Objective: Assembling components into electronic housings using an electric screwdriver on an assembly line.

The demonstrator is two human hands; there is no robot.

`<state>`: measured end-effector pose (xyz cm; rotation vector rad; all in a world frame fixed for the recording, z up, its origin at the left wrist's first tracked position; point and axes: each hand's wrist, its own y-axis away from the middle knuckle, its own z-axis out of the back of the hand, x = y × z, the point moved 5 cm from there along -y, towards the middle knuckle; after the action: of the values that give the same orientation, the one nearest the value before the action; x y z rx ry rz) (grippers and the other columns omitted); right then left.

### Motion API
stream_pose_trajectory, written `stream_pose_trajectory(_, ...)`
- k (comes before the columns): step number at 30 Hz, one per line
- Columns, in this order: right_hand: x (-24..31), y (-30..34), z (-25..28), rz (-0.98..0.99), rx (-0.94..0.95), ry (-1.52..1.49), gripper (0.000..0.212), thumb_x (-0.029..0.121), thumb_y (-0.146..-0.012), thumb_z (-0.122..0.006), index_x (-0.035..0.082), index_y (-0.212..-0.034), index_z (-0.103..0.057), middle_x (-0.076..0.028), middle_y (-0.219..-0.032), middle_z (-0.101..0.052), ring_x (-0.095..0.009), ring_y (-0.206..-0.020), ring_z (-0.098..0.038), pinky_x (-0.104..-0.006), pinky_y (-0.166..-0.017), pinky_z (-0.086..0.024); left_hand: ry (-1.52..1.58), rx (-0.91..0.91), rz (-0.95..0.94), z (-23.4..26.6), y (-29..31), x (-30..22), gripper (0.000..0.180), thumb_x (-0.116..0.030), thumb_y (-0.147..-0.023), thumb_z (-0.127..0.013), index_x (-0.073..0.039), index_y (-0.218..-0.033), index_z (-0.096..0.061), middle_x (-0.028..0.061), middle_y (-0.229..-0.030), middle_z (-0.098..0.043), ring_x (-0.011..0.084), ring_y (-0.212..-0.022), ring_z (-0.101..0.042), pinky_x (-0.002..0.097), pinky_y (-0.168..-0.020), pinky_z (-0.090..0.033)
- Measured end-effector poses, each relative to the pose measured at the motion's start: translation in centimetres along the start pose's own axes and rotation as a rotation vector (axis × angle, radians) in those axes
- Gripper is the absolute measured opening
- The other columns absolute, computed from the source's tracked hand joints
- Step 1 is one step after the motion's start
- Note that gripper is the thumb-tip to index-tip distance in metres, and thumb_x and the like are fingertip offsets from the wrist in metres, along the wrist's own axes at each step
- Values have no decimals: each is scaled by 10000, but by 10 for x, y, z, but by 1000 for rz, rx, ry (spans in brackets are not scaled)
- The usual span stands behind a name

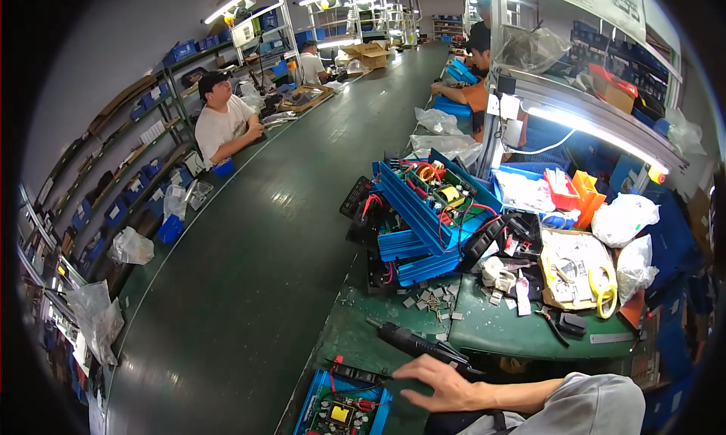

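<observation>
My right hand reaches in from the lower right, palm down, with fingers spread and nothing seen in them. Its fingertips are beside the black end panel of an open blue metal housing; whether they touch it I cannot tell. Inside that housing lies a circuit board with a yellow-wrapped transformer and red and black wires. Just beyond my hand, a black electric screwdriver lies on the green bench, its bit pointing to the far left. My left hand is out of view.
Several blue housings with wired boards are stacked beyond. Small metal clips lie scattered before them. Pliers, a yellow tape roll and parts bins are at the right. Co-workers sit along the long green bench.
</observation>
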<state>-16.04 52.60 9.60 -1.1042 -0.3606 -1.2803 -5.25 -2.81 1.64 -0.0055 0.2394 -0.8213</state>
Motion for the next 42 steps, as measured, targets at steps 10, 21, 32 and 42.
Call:
stream_pose_trajectory(10, 85, 17, -69, 50, 441, -692, 228, 178, -979, -659, 5, -1122, -693, -146, -981, -678, -308, -930, -664, -385, -808, -532, 972, 457, -1125, 49, 112, -256, 205, -143, -943, -633, 3, -1087, -645, 224, -893, -616, 362, -759, -622, 385, -695, -512)
stream_pose_trajectory(21, -3, 31, -42, -374, 480, -522, 247, 267, -979, -663, 32, -1053, -678, -12, -874, -647, -91, -812, -583, -274, -758, -491, 1270, 1304, -359, -28, 131, -273, 343, -168, -961, -648, 18, -1241, -579, 187, -1105, -656, 194, -793, -645, 314, -746, -557)
stream_pose_trajectory(32, 1, 53, -46, -381, 491, -422, 157, 178, -908, -702, 35, -962, -665, -69, -833, -679, -153, -751, -633, -323, -666, -519, 1453, 792, -679, -38, 144, -282, 286, -156, -1017, -562, 40, -1217, -622, 187, -1150, -666, 290, -1013, -638, 369, -893, -509)
stream_pose_trajectory(42, -12, 37, -61, -279, 482, -353, 145, 161, -911, -713, 44, -995, -696, -99, -829, -700, -208, -708, -661, -345, -652, -528, 1166, 723, -546, -32, 133, -299, 291, -42, -962, -654, 37, -1228, -569, 181, -1204, -656, 251, -1054, -662, 372, -910, -548)
